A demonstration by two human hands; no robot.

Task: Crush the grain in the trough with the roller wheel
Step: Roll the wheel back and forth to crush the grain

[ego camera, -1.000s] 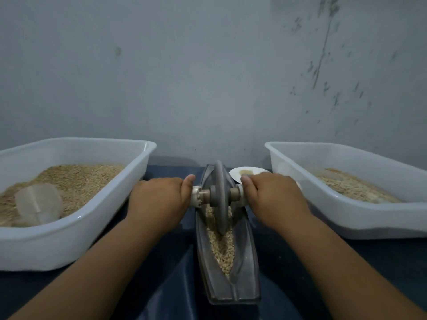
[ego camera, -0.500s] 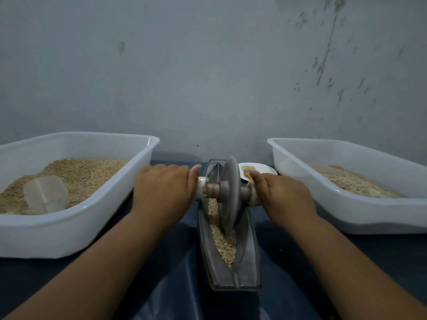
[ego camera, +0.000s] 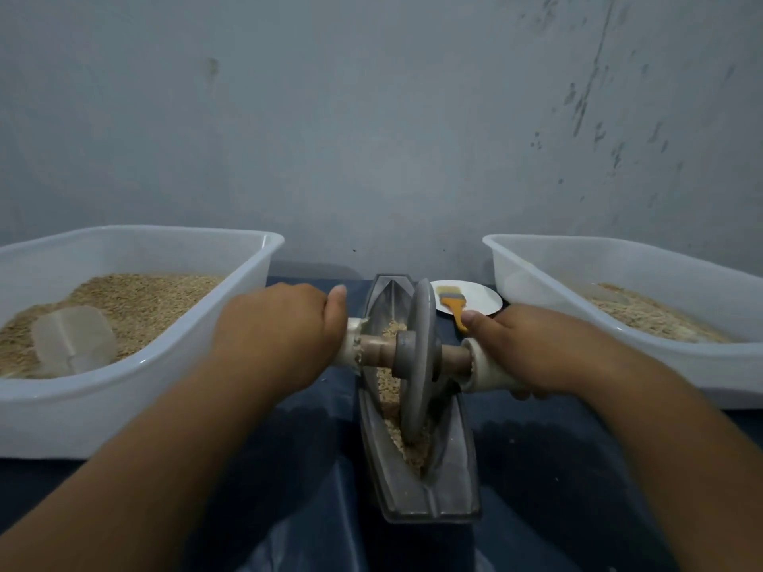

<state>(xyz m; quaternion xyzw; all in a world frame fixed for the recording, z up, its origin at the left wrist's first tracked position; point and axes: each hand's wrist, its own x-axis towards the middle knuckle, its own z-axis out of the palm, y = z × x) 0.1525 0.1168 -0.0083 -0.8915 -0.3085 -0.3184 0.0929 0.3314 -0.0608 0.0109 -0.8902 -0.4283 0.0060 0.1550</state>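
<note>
My fingers are curled tight on both sides: the left hand point(ego camera: 274, 330) wraps round the pale left handle point(ego camera: 351, 342) of the axle, thumb lying along the top, and the right hand point(ego camera: 536, 348) grips the pale right handle point(ego camera: 485, 367) the same way, fingertips tucked underneath. Between my hands runs the brown axle point(ego camera: 377, 350), and on it sits the grey roller wheel point(ego camera: 417, 365), standing on edge and leaning a little to the right. Its lower rim rests down in the groove of the grey trough point(ego camera: 452, 460), roughly midway along it. The grain point(ego camera: 390, 390) lies in that groove, mostly heaped against the left side of the wheel, with a thinner band trailing toward the near end. The trough points away from me on a dark blue cloth point(ego camera: 289, 468).

Just beyond my right thumb I see a white plate point(ego camera: 483, 299) with a yellow-handled brush point(ego camera: 452, 301) lying on it, handle overhanging the rim. To the left stands a white tub point(ego camera: 136, 390) of grain with a translucent scoop point(ego camera: 72, 338) lying in it; to the right a second white tub point(ego camera: 702, 373) holds a shallower layer. A stained grey wall point(ego camera: 371, 117) backs it all.
</note>
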